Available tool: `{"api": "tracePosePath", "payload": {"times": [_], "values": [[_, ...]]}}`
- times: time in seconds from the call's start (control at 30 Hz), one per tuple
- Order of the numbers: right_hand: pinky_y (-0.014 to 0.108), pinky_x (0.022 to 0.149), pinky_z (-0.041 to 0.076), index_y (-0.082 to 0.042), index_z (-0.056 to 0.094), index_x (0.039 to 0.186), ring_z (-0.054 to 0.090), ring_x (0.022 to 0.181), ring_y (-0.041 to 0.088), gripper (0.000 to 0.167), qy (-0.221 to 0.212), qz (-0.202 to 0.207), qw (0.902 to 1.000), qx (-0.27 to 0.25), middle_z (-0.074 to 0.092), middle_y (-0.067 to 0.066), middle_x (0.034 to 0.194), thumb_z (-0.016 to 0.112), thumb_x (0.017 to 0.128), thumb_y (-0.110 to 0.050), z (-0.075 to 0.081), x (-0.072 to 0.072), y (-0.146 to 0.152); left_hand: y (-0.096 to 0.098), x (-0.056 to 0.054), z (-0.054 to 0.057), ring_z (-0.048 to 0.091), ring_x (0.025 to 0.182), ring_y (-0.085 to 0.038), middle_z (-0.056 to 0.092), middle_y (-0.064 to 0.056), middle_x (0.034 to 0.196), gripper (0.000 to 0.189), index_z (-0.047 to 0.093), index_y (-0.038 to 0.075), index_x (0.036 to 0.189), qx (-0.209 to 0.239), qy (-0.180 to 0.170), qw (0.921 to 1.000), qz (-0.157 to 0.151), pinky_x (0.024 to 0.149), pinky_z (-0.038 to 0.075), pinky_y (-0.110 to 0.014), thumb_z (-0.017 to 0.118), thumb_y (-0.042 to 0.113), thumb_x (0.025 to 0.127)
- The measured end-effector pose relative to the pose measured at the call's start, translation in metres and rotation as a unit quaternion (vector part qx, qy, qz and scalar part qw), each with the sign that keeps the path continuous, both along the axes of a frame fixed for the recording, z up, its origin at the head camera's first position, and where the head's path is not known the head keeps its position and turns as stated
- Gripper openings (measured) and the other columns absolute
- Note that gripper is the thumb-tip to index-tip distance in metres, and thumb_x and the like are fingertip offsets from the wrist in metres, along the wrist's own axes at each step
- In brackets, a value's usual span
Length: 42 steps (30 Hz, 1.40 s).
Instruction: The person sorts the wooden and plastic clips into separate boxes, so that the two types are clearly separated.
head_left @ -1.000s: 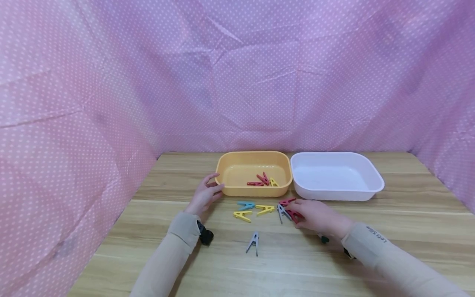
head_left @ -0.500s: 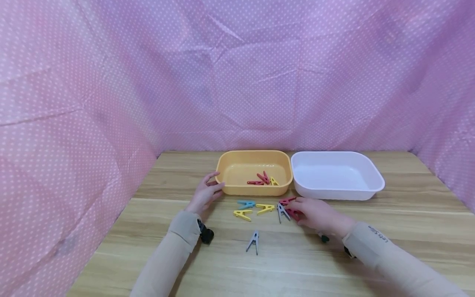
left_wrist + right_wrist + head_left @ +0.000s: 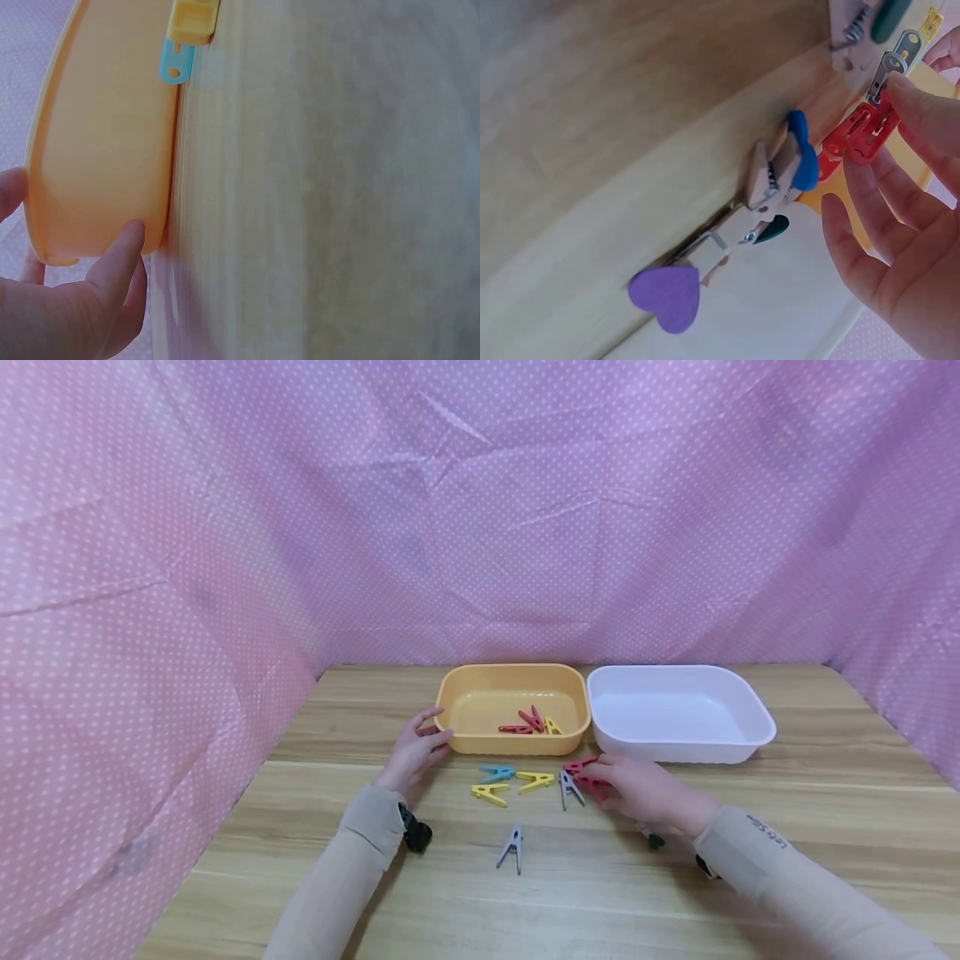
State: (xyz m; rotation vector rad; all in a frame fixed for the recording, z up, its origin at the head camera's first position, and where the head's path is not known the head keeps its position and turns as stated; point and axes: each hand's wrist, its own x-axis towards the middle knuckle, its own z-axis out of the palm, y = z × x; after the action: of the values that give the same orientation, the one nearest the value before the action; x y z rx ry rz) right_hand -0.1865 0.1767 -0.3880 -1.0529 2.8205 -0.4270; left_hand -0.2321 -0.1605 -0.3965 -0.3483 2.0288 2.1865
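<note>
My left hand [image 3: 411,756] rests on the left corner of the orange tray [image 3: 480,744], its fingers fairly straight, touching the rim and front wall. My right hand [image 3: 648,792] pinches a red clothespin [image 3: 871,136] between thumb and fingers, low over the table. Another red clothespin [image 3: 834,154] lies close beside it. Just left of that hand is a grey clothespin [image 3: 566,780]. Further left lie a blue clothespin [image 3: 498,772] and two yellow ones. Inside the orange tray are red clothespins [image 3: 534,722] and a yellow clothespin [image 3: 552,727].
A white tray [image 3: 675,752] stands against the orange tray's right side. One grey clothespin [image 3: 512,848] lies nearer the front. Under my right hand are several wooden clothespins with coloured shapes, including a purple heart [image 3: 667,296]. A dotted pink cloth [image 3: 517,527] hangs behind the table.
The right hand shifts very slightly at the red clothespins, and the grey one beside it moves a little. My left hand stays on the orange tray.
</note>
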Motion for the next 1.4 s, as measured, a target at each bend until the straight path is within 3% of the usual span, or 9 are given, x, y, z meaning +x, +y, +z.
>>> {"api": "tracePosePath", "payload": {"times": [0.4,0.77,0.93,1.17,1.4], "values": [[0.037,0.081,0.053,-0.014,0.065,0.116,0.057,0.091,0.015,0.042,0.020,0.011,0.9997,-0.012,0.063,0.001,0.105,0.077,0.077,-0.009,0.003,0.000,0.002,0.001,0.003,0.002,0.055,0.092,-0.015,0.042,-0.018,0.123,0.053,0.040,0.009,0.141,-0.006,0.001,1.0000,0.001,0.088,0.050,-0.030,0.057,-0.002,0.092],[0.025,0.063,0.048,-0.014,0.065,0.115,0.049,0.073,0.008,0.042,0.078,0.046,0.9952,-0.036,0.057,-0.002,0.087,0.077,0.076,-0.006,0.009,-0.001,0.003,0.000,0.000,-0.001,0.055,0.090,-0.014,0.044,-0.015,0.119,0.053,0.040,0.008,0.140,-0.001,-0.003,1.0000,0.009,0.091,0.049,-0.033,0.057,-0.002,0.091],[0.025,0.065,0.050,-0.015,0.065,0.116,0.049,0.075,0.008,0.045,0.083,0.050,0.9946,-0.036,0.054,-0.001,0.093,0.079,0.074,-0.005,0.011,-0.002,0.003,0.000,-0.001,0.000,0.055,0.093,-0.016,0.043,-0.017,0.122,0.053,0.040,0.008,0.140,-0.003,-0.001,1.0000,0.003,0.093,0.048,-0.034,0.057,-0.002,0.091],[0.035,0.076,0.054,-0.015,0.064,0.120,0.053,0.085,0.014,0.050,0.078,0.047,0.9954,-0.030,0.051,0.006,0.113,0.079,0.073,-0.004,0.014,-0.003,0.001,0.000,0.000,0.001,0.055,0.093,-0.015,0.042,-0.016,0.121,0.053,0.040,0.010,0.141,-0.008,-0.002,1.0000,-0.001,0.090,0.049,-0.032,0.057,-0.002,0.092],[0.034,0.075,0.054,-0.015,0.065,0.117,0.054,0.083,0.013,0.046,0.068,0.041,0.9964,-0.032,0.053,0.002,0.107,0.078,0.074,-0.004,0.017,-0.003,0.000,0.000,0.000,0.000,0.055,0.091,-0.014,0.043,-0.015,0.118,0.053,0.040,0.009,0.141,-0.006,-0.002,1.0000,0.001,0.089,0.050,-0.031,0.057,-0.001,0.091]]}}
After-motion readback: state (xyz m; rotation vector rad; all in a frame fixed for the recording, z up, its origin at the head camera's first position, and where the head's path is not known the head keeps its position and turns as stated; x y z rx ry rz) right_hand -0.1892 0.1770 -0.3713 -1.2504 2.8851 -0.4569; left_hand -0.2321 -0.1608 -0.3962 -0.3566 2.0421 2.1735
